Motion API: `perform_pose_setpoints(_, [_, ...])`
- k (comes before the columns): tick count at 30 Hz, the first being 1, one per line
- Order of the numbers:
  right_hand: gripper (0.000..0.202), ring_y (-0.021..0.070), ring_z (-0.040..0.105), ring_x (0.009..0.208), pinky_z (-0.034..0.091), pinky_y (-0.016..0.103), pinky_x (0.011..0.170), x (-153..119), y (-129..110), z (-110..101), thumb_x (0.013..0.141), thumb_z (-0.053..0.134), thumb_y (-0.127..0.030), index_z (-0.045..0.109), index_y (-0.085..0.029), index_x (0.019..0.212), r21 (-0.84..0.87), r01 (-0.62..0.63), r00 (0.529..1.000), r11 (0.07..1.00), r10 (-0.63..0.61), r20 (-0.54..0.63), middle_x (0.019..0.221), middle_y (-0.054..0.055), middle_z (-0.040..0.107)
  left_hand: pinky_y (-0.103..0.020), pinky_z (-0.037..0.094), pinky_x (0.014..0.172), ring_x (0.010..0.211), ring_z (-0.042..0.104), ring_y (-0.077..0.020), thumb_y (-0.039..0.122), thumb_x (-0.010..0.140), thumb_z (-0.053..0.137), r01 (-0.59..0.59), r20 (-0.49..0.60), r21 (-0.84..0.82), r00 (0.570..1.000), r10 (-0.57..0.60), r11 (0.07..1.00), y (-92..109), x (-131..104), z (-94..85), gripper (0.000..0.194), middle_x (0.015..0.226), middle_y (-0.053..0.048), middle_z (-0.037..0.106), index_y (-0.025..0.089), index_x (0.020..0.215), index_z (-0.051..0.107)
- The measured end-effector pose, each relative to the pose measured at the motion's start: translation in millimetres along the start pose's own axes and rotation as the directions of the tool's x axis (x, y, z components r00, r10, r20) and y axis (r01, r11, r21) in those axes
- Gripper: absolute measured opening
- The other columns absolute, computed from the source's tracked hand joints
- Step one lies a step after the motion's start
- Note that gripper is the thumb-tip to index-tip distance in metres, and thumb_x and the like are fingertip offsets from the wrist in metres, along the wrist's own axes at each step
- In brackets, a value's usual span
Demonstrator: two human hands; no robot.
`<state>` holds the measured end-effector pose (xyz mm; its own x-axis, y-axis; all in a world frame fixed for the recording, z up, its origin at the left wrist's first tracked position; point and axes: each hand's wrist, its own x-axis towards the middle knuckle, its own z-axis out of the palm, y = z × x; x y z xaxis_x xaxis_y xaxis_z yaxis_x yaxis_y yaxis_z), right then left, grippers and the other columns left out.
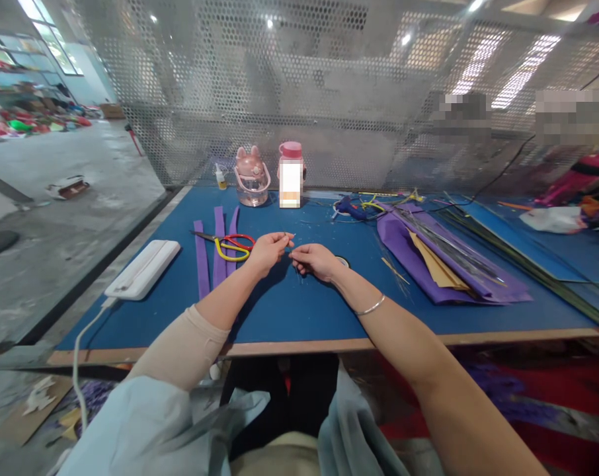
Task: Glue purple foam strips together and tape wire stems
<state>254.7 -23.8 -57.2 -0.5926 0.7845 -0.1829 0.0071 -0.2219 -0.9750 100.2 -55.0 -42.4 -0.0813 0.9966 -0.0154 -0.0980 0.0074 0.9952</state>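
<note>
Over the middle of the blue table top, both hands come close together with fingertips pinched. My left hand is closed, thumb against forefinger, on something too small to name. My right hand is closed in the same way, just to its right; what it pinches is too fine to make out. Thin wire-like strands show just below the right fingers. Partly hidden behind my right wrist is a dark roll. Left of my left hand lie scissors with red and yellow handles, across purple strips.
A white power strip with its cable sits at the left edge. Two bottles stand at the back beside a small glue bottle. To the right are a purple sheet bearing thin wires, a blue glue gun and long green stems.
</note>
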Motion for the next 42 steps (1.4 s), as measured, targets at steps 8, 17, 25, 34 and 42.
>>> perform_pose_setpoints(8, [0.021,0.005,0.05,0.045,0.041,0.017,0.043,1.9,3.0,0.0,0.071,0.077,-0.029,0.064,-0.013,0.072,0.007,0.018,1.0,1.0,-0.017,-0.012,0.058,-0.002,0.061,-0.018,0.026,0.041,0.045,0.038,-0.0045,0.041,0.064,0.081,0.015,-0.048,0.101,0.999,-0.011,0.995,-3.7,-2.5,-0.4,0.032,0.055,0.003,0.053,0.014,0.073,0.066])
perform_pose_setpoints(17, [0.02,0.0065,0.054,0.049,0.043,0.017,0.044,2.3,0.7,-2.6,0.071,0.078,-0.028,0.068,-0.012,0.078,0.02,-0.02,1.0,1.0,0.019,0.014,0.06,0.0,0.063,-0.018,0.026,0.042,0.045,0.036,-0.0034,0.029,0.075,0.071,-0.011,-0.025,0.052,1.0,0.012,0.999,8.1,-2.3,-1.1,0.017,0.069,0.0,0.063,0.014,0.081,0.068])
perform_pose_setpoints(25, [0.022,0.0055,0.051,0.047,0.042,0.016,0.043,3.8,3.0,-3.0,0.069,0.078,-0.028,0.063,-0.013,0.071,0.03,-0.007,1.0,1.0,0.007,-0.008,0.056,-0.002,0.06,-0.017,0.03,0.042,0.048,0.046,-0.0055,0.033,0.074,0.072,0.035,-0.014,0.066,0.999,-0.035,0.997,1.5,-4.6,2.4,0.023,0.072,-0.002,0.065,0.015,0.088,0.068])
perform_pose_setpoints(34, [0.017,0.0069,0.055,0.05,0.047,0.019,0.047,3.0,0.8,-3.4,0.072,0.078,-0.024,0.066,-0.012,0.075,-0.008,-0.004,1.0,1.0,0.004,0.017,0.063,0.001,0.065,-0.02,0.031,0.047,0.049,0.042,-0.0053,0.031,0.064,0.08,-0.022,-0.028,0.106,0.999,0.025,0.994,3.3,-2.1,-2.6,0.021,0.062,0.001,0.062,0.015,0.075,0.071])
perform_pose_setpoints(42, [0.015,0.0077,0.055,0.049,0.047,0.02,0.047,0.0,-4.3,-6.8,0.072,0.077,-0.022,0.068,-0.011,0.074,-0.06,-0.038,0.999,0.997,0.04,0.032,0.06,0.002,0.065,-0.018,0.03,0.043,0.045,0.04,-0.003,0.024,0.077,0.068,0.011,0.012,0.07,1.0,-0.012,0.997,9.0,-2.5,-2.8,0.016,0.076,-0.003,0.067,0.013,0.089,0.07])
